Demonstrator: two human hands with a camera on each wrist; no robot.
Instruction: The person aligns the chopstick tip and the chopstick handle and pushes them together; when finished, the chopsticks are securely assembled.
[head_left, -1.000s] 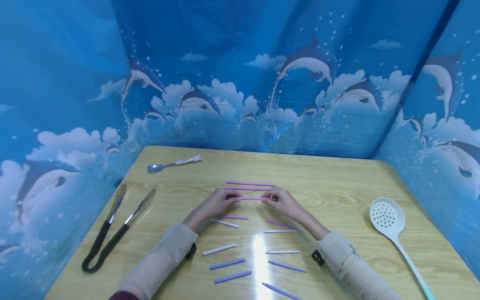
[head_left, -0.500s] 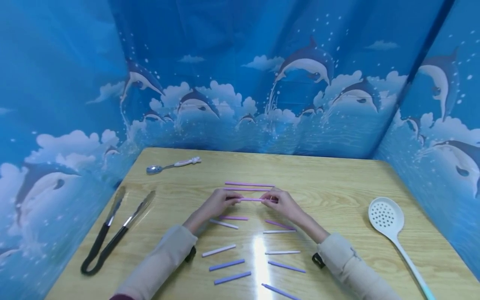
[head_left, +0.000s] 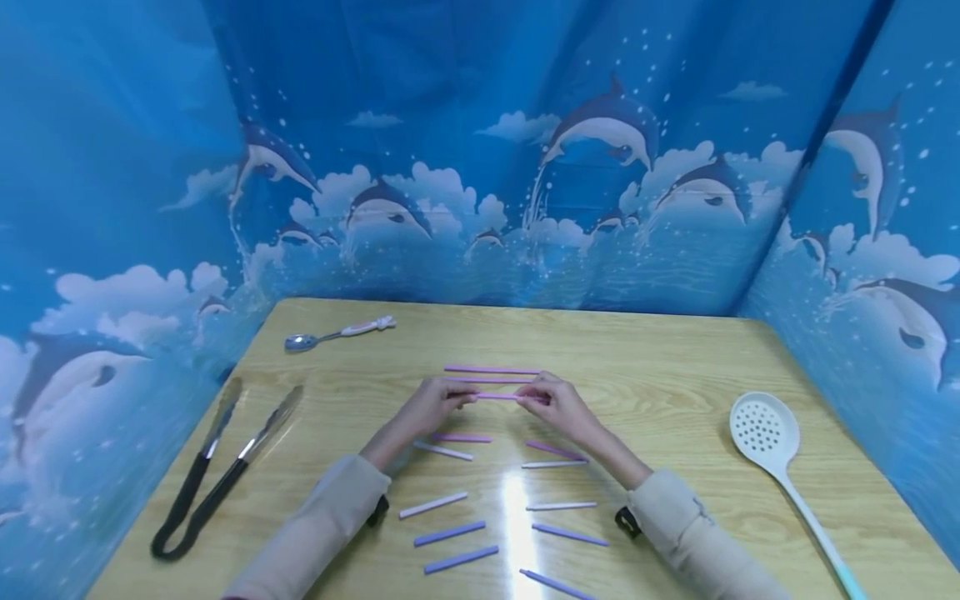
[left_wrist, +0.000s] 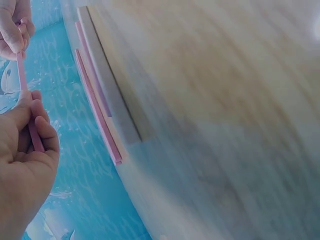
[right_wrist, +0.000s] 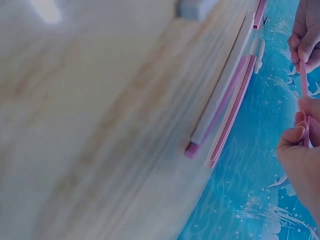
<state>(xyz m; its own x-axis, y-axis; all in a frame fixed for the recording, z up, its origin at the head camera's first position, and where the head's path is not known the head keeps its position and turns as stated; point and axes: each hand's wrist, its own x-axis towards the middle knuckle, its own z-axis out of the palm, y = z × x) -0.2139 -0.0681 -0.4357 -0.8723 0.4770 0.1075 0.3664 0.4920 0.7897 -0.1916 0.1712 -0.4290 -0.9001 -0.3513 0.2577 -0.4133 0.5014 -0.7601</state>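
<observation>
A thin pink stick [head_left: 497,397] spans the gap between my two hands, held above the table. My left hand [head_left: 437,402] pinches its left end between thumb and fingers, and my right hand [head_left: 555,404] pinches the right end. In the left wrist view the pink stick [left_wrist: 21,72] runs from one hand to the other, its lower end inside the curled fingers of the left hand [left_wrist: 30,155]. Just behind the hands lie two longer pink sticks [head_left: 492,370]. Nearer me, several short sticks lie in two columns: pink [head_left: 462,437], whitish [head_left: 433,505] and violet-blue [head_left: 461,560].
Black-handled tongs [head_left: 198,492] lie spread at the left. A spoon [head_left: 339,333] with a pale handle rests at the back left. On the right lies a white skimmer [head_left: 765,429] with holes. A blue dolphin-print curtain [head_left: 480,167] closes off the table's back and sides.
The head view has shifted slightly, so everything sits a little further left. Both hands keep hold of the pink stick in nearly the same place.
</observation>
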